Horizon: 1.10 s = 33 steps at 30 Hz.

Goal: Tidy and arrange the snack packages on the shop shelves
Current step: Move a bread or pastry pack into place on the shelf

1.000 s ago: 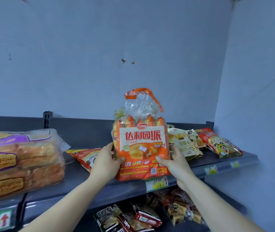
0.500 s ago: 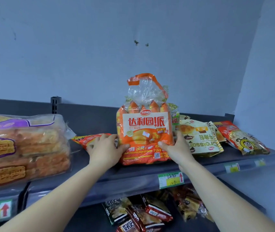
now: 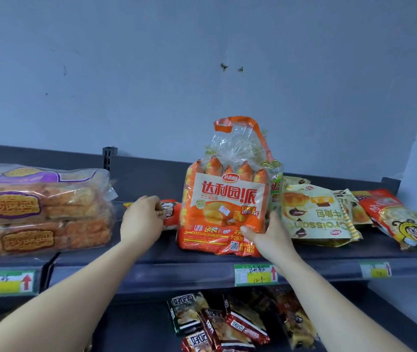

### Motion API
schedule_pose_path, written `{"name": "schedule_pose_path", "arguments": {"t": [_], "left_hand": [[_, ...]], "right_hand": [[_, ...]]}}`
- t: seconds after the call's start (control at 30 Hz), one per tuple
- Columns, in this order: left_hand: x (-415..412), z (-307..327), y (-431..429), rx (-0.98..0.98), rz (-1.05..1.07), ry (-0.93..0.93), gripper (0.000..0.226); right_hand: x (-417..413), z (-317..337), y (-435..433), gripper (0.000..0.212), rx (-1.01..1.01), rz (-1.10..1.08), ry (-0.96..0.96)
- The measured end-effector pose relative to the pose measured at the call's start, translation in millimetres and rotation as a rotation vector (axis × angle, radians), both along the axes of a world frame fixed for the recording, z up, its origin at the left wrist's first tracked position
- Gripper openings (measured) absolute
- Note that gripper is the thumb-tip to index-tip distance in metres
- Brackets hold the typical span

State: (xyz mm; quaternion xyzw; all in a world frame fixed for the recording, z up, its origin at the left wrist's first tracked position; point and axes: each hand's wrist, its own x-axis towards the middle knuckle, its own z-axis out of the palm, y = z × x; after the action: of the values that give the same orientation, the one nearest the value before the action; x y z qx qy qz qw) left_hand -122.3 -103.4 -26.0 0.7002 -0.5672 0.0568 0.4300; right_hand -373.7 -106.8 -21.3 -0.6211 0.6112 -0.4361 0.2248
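The orange bag (image 3: 224, 207), clear-topped, stands at the shelf (image 3: 151, 260) front edge. The right grip (image 3: 271, 237) clasps its corner. The left grip (image 3: 141, 219), now off it, curls at a red packet (image 3: 170, 212), hold unclear.

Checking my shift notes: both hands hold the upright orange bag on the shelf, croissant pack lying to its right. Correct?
In the head view only the right hand holds the upright orange bag; the left hand grips a small orange packet beside it. The croissant pack does lie to its right.

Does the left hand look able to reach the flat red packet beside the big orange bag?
Likely yes: the left hand is right at the flat red packet, nothing lying between; the big orange bag stands beside it.
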Motion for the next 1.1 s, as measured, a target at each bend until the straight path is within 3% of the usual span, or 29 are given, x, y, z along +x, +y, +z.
{"name": "schedule_pose_path", "arguments": {"t": [0.2, 0.33, 0.47, 0.6, 0.83, 0.9, 0.93, 1.0, 1.07, 1.1], "left_hand": [[-4.7, 34.2, -2.3, -0.229, 0.077, 0.546, 0.018], [-9.8, 54.5, 9.3, -0.475, 0.019, 0.751, 0.023], [-18.0, 69.1, 32.6, -0.625, -0.081, 0.677, 0.016], [-43.9, 81.4, 68.1, -0.746, -0.122, 0.471, 0.029], [-92.1, 73.6, 108.9, -0.805, -0.231, 0.178, 0.015], [-101.1, 69.3, 112.9, -0.820, -0.229, 0.122, 0.012], [-105.3, 66.8, 114.7, -0.832, -0.230, 0.090, 0.012], [-113.2, 60.5, 117.0, -0.861, -0.252, -0.009, 0.018], [-121.0, 53.2, 117.1, -0.861, -0.294, -0.135, 0.023], [-124.3, 49.2, 116.1, -0.850, -0.312, -0.196, 0.023]], "right_hand": [[-7.6, -2.0, -3.5, 0.042, -0.053, 0.060, 0.071], [-6.1, -1.0, -3.9, 0.045, -0.099, 0.070, 0.129], [9.5, -3.1, -5.7, 0.053, -0.154, 0.042, 0.243], [22.7, -5.5, -4.2, 0.060, -0.201, 0.069, 0.307], [12.8, -9.1, -4.6, 0.075, -0.117, 0.212, 0.220], [4.6, -5.2, 0.4, 0.077, -0.133, 0.238, 0.123], [-0.3, -1.2, 5.4, 0.068, -0.177, 0.227, 0.019], [-13.6, 13.3, 18.2, 0.051, -0.189, 0.243, -0.385], [-26.1, 34.9, 31.2, 0.067, 0.048, 0.472, -0.825], [-34.2, 45.3, 36.9, 0.078, 0.137, 0.602, -0.941]]}}
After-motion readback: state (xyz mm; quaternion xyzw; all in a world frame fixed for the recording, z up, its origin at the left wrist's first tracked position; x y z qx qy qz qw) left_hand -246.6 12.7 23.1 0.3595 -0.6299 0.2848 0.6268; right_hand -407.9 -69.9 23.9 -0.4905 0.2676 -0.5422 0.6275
